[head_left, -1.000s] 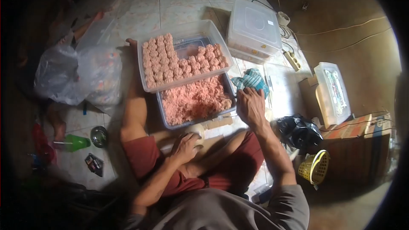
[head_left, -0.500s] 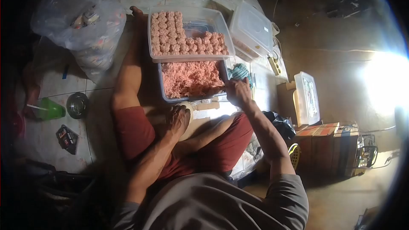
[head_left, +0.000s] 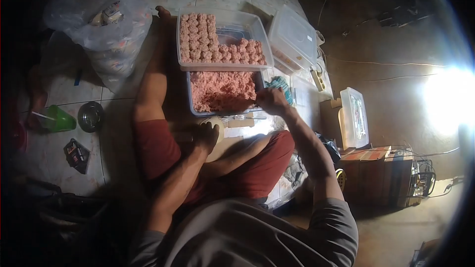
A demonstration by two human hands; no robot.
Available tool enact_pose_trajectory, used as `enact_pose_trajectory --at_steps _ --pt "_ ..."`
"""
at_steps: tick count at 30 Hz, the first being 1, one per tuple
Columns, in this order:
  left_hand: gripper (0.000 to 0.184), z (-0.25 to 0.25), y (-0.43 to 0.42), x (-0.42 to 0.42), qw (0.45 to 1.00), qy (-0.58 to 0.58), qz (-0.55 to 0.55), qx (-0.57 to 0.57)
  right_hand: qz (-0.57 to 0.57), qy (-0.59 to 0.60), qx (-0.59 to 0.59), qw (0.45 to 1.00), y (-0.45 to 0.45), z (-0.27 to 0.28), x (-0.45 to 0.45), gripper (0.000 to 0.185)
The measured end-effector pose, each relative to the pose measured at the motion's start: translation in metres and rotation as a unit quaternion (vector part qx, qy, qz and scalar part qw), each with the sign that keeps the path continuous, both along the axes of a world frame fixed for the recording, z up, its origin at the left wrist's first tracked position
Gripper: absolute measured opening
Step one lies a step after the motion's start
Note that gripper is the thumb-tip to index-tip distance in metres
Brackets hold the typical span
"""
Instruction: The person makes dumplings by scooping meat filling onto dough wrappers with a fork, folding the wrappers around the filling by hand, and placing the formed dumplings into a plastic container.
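Note:
A blue-rimmed tub (head_left: 190,100) of pink ground mixture (head_left: 222,86), looking like minced meat, stands before me. My right hand (head_left: 273,100) is closed in a fist at its near right corner. A dark, narrow shape reaches from this fist toward the mixture; its kind is unclear. Nearer my lap, my left hand (head_left: 209,136) has curled fingers over a pale rounded object (head_left: 217,124), partly hidden by the hand. Across the tub's far side sits a clear plastic container (head_left: 269,57), partly filled with rows of shaped pink lumps (head_left: 199,39).
Lidded clear boxes (head_left: 293,32) stand right of the container, near a teal striped cloth (head_left: 280,85). Left are a stuffed plastic bag (head_left: 111,44), a green cup (head_left: 62,118) and a glass ashtray-like dish (head_left: 91,116). Cardboard boxes (head_left: 371,175) stand at right.
My right hand has shifted slightly left and up along the tub's corner. My left hand stays by the pale rounded object, its fingers slightly repositioned. The camera view has shifted a little.

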State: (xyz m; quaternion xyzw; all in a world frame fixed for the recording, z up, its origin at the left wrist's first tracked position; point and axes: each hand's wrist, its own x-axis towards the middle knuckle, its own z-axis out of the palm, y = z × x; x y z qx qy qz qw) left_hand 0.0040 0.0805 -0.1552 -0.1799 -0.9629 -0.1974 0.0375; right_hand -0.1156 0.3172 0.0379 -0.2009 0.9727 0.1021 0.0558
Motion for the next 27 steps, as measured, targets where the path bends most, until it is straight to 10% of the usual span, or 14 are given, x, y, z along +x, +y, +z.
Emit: enact_pose_trajectory --at_steps 3,9,12,13,17,21,26,27 --pt "0.018 -0.001 -0.008 -0.004 0.997 -0.021 -0.07 -0.012 -0.176 -0.212 -0.278 0.92 0.008 0.027 -0.008 0.023" --pt "0.014 0.037 -0.03 -0.006 0.95 -0.223 -0.032 0.216 -0.097 -0.129 -0.443 0.882 0.031 0.02 0.008 0.028" --pt "0.024 0.05 -0.037 -0.008 0.808 -0.312 -0.035 0.499 -0.137 -0.115 -0.507 0.843 0.032 0.004 0.022 0.026" --pt "0.026 0.078 -0.038 -0.006 0.667 -0.374 -0.021 0.644 -0.16 -0.138 -0.532 0.82 0.026 0.011 0.028 0.023" --pt "0.029 0.13 -0.027 -0.026 0.595 -0.316 0.023 0.739 -0.203 -0.114 -0.664 0.711 0.004 -0.003 0.043 0.014" --pt "0.038 0.14 -0.025 -0.061 0.614 -0.315 0.116 0.714 -0.073 0.186 -0.522 0.829 -0.034 0.02 0.062 0.012" --pt "0.065 0.185 -0.028 -0.073 0.288 -0.399 -0.014 0.871 -0.009 0.308 -0.473 0.825 -0.076 -0.02 0.079 0.019" --pt "0.072 0.203 -0.022 -0.063 0.3 -0.383 0.011 0.874 0.005 0.311 -0.476 0.822 -0.082 -0.038 0.078 0.023"
